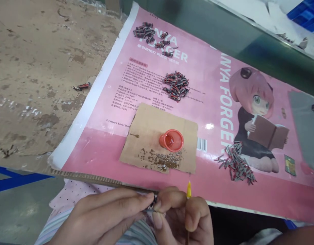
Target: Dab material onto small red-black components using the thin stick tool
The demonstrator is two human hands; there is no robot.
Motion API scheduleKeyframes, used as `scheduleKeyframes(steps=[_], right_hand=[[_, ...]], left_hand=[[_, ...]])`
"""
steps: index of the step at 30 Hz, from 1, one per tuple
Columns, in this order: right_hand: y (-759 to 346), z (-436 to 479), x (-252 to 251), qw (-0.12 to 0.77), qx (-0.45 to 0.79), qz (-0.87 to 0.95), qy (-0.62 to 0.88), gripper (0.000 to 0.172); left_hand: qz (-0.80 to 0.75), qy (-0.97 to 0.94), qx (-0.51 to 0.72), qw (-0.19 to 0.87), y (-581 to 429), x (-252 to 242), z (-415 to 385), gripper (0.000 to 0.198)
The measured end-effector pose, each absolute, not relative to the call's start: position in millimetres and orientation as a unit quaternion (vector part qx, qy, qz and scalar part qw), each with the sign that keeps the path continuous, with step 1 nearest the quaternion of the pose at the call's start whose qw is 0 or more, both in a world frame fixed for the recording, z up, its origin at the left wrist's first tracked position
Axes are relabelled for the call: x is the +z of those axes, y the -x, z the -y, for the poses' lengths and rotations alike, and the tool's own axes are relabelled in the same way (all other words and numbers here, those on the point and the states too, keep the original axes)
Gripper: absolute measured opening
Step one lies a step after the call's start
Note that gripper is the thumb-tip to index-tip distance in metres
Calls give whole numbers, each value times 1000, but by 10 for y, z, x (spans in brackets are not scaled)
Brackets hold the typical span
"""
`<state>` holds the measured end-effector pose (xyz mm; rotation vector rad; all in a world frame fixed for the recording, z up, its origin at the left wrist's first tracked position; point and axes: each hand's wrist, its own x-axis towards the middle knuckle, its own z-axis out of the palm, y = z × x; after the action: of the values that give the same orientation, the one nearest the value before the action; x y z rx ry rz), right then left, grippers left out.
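Observation:
At the bottom edge, just below the near rim of a pink printed cardboard sheet (146, 78), my left hand (105, 214) and my right hand (182, 217) meet. Between their fingertips they pinch a small dark part (153, 203), mostly hidden. My right hand also holds a thin tool with a yellow tip (188, 190) pointing up. Just beyond the hands lies a brown cardboard square (151, 122) with an orange cup (171, 140) and a scatter of tiny metal bits (167, 160).
Several piles of small red-and-black parts lie on the pink sheet: far (146, 31), middle (176, 85) and right (235, 163). One stray part (81, 86) lies on the worn brown surface (31, 68) to the left. A blue crate (307, 15) sits at the top right.

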<state>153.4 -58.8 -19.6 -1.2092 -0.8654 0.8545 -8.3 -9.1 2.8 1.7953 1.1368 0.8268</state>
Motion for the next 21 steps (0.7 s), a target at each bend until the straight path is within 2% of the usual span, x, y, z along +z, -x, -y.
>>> scheduleKeyframes(steps=[5,8,12,19,21], right_hand=[[-1647,634,-361,652,325,431,532,43],[-1620,574,-294,644,317,458,524,41],[-1587,477,-207,637,350,496,474,39],[-1569,469,-223,646,405,463,452,45],[-1533,482,-176,644,421,455,448,47]], left_hand=[[-389,-754,321,421,92,81,7,23],[-434,-724,317,433,59,96,18,19],[-495,-687,299,440,10,71,96,16],[-500,-693,297,427,18,48,129,10],[-474,-714,307,415,10,58,95,14]])
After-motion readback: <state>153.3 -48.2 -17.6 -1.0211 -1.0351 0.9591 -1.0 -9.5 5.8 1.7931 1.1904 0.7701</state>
